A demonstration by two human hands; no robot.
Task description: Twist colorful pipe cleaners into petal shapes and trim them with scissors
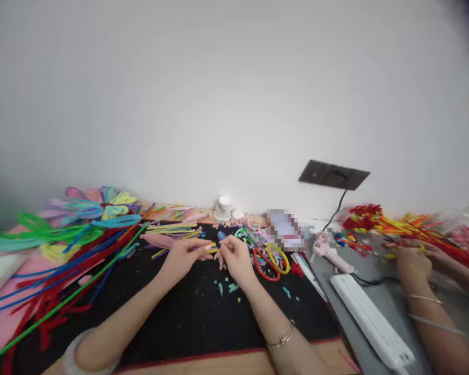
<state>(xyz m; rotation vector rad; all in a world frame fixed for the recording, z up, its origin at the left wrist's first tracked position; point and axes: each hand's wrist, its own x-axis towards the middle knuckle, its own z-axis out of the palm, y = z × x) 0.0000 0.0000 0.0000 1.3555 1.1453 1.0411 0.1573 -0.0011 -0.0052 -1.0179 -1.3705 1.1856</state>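
Yellow pipe-cleaner piece [212, 246] — one, pinched between left hand [183, 256] and right hand [234, 255] — over one black mat [187, 312]

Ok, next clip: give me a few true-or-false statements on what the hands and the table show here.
1. Both of the person's hands, left hand and right hand, meet over the black mat. True.
2. They pinch a small yellow piece between them. True.
3. The pink glue gun is in the right hand. False: it lies on the table, untouched.
4. The right wrist is bare. False: it wears a bracelet.
5. Another person's hand works at the right. True.
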